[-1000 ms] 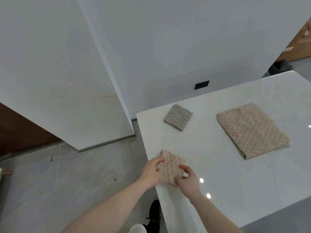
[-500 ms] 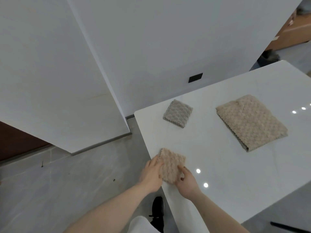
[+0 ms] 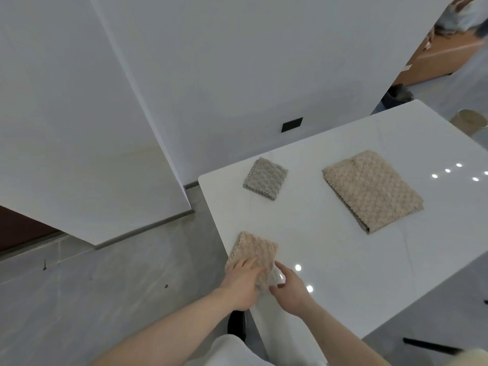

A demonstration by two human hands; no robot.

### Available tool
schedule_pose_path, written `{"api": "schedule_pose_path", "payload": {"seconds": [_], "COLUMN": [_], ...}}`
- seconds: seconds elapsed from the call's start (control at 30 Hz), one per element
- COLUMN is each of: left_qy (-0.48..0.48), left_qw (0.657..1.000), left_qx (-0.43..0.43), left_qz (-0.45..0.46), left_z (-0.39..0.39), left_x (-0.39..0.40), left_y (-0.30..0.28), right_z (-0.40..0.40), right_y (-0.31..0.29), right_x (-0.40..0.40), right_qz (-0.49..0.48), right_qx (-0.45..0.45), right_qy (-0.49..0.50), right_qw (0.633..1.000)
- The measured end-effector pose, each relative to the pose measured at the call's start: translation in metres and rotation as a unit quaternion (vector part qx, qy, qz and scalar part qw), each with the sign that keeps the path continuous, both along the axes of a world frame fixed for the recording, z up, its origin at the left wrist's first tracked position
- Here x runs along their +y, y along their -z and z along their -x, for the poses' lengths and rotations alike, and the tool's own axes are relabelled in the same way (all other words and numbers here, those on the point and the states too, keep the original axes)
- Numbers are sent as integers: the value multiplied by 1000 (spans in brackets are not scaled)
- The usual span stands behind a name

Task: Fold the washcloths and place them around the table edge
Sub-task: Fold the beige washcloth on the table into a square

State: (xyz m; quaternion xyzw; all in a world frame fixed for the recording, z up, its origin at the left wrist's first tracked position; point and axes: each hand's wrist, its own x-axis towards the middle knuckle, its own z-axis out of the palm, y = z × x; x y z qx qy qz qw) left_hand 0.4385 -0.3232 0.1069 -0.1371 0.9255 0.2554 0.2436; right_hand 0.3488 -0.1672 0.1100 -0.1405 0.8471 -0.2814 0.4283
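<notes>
A small folded beige washcloth point(image 3: 257, 250) lies at the left edge of the white table point(image 3: 343, 273). My left hand point(image 3: 241, 282) rests flat on its near part with straight fingers. My right hand point(image 3: 289, 287) sits just right of the cloth's near corner, fingers loosely bent, touching its edge at most. A folded grey washcloth point(image 3: 265, 178) lies near the table's far left corner. A larger, half-folded beige washcloth point(image 3: 371, 190) lies in the middle right of the table.
White wall panels rise behind the table, with a black socket point(image 3: 291, 124) low on the wall. Grey floor lies to the left. A round tan container point(image 3: 470, 122) stands on the floor past the table's right corner. A dark shoe point(image 3: 236, 324) shows under the table edge.
My left hand has slid further onto the small beige washcloth. My right hand has come off its right side and drawn back a little. The camera has shifted slightly.
</notes>
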Motion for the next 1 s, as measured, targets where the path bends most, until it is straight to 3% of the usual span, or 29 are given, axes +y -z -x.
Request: {"api": "schedule_pose_path", "payload": {"seconds": [0.23, 0.5, 0.87, 1.0], "left_qy": [4, -86, -274, -289], "left_qw": [997, 995, 953, 946], "left_qx": [-79, 42, 116, 125], "left_qz": [-13, -24, -65, -73], "left_z": [-6, 2, 35, 32], "left_x": [14, 50, 178, 213], "left_y": [5, -21, -50, -64], "right_z": [13, 42, 116, 121], "right_y": [-11, -22, -27, -40], "right_x": [38, 97, 205, 209], "right_qz": [9, 57, 58, 73], "right_qx": [5, 25, 15, 15], "right_qy": [9, 32, -65, -94], "right_qw": [1000, 998, 996, 993]}}
